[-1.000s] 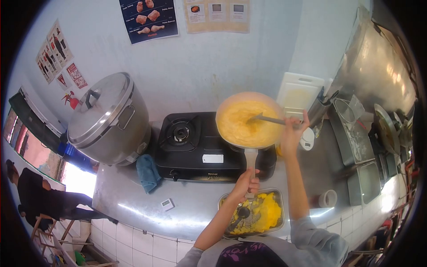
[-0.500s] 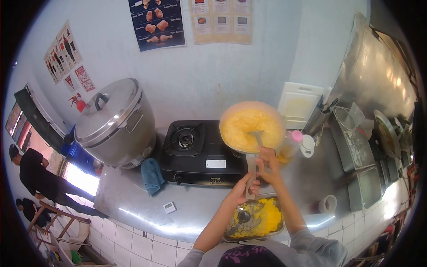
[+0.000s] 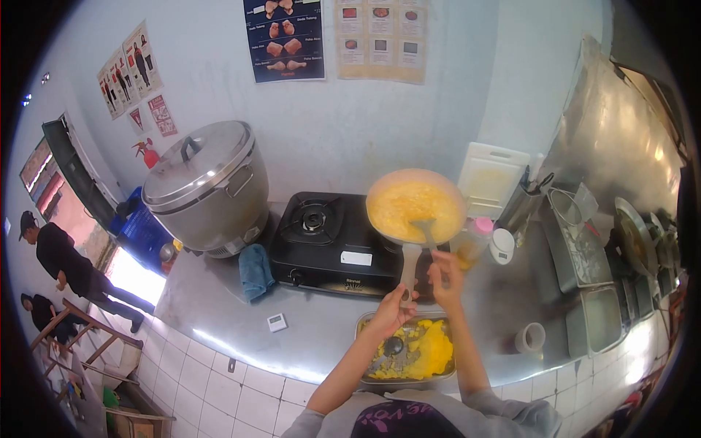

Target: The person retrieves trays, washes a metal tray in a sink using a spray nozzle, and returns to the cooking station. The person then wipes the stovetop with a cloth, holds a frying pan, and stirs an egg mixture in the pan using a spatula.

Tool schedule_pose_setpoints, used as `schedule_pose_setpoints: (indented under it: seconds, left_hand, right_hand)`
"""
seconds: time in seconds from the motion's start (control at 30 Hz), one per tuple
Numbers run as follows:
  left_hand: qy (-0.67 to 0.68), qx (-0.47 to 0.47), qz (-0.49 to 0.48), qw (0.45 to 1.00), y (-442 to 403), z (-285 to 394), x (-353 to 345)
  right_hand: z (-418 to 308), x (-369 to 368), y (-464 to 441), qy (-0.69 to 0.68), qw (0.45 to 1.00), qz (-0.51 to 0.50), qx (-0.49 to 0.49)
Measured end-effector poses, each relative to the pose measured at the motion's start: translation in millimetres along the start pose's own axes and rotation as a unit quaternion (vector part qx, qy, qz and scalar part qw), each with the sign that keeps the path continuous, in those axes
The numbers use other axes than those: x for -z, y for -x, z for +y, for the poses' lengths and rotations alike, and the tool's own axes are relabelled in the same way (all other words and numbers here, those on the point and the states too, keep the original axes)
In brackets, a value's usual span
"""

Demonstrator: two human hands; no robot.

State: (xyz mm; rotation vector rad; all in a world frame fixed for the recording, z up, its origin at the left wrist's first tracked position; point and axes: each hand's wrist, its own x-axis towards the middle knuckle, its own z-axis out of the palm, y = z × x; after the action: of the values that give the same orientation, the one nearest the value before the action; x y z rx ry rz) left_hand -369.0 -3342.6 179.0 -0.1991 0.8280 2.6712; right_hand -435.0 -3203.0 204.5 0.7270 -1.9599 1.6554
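My left hand [image 3: 393, 315] is wrapped round the pale handle of a frying pan [image 3: 372, 230], which sits tilted over the right side of a black gas stove [image 3: 314, 266]. A wet yellow mixture [image 3: 406, 202], perhaps egg, fills the pan. My right hand [image 3: 447, 283] grips a grey spatula [image 3: 426, 232], its blade in the mixture near the pan's front. Below my hands, a metal tray [image 3: 446, 374] holds yellow food [image 3: 432, 349] and a round dark ladle or scoop [image 3: 393, 345].
Left of the stove stand a large lidded rice cooker [image 3: 219, 182] and a blue cloth [image 3: 255, 274]. Near the front lies a timer [image 3: 277, 323]. At right are a pink-capped bottle [image 3: 482, 228], a scale [image 3: 502, 247], a cup [image 3: 530, 338] and metal pans [image 3: 604, 314]. Two people are at far left.
My view has turned slightly left, so the scene sits further right. The mixture now covers more of the pan, and the spatula blade lies nearer the pan's front. Both hands keep their grips.
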Motion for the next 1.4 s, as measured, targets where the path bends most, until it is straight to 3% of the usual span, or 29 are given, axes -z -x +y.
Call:
schedule_pose_setpoints:
  seconds: [0.07, 0.13, 0.3, 0.4, 0.5, 0.83, 0.9, 1.0, 1.4]
  left_hand:
    - [0.014, 0.010, -0.030, 0.999, -5, -4, 5]
    - [-0.007, 0.007, 0.004, 1.000, -3, -3, -3]
    - [0.014, 0.009, -0.012, 1.000, -1, -5, -5]
    - [-0.003, 0.007, -0.015, 1.000, 1, -4, -6]
    - [-0.013, 0.002, -0.019, 1.000, -2, -6, -3]
    - [-0.023, -0.007, -0.027, 0.999, 3, -9, -2]
    - [-0.034, -0.007, -0.029, 0.999, 4, -7, -3]
    - [-0.082, -0.001, -0.023, 0.996, 7, -4, -3]
    - [-0.133, 0.070, -0.078, 0.986, 6, 13, 3]
  right_hand:
    - [-4, 3, -11, -0.009, 1.000, 0.012, -0.004]
    - [-9, 7, -27, 0.013, 0.999, 0.002, 0.034]
    - [-29, 15, -57, -0.161, 0.986, 0.035, -0.016]
    - [-21, 14, -56, -0.189, 0.980, 0.063, 0.008]
    - [-14, 7, -47, -0.132, 0.986, 0.080, 0.060]
    - [41, -8, -65, -0.100, 0.993, 0.030, 0.052]
    - [44, -17, -83, -0.098, 0.987, 0.076, 0.102]
    - [54, -22, -103, -0.161, 0.984, 0.073, 0.027]
    - [63, -33, -144, -0.131, 0.990, 0.041, 0.024]
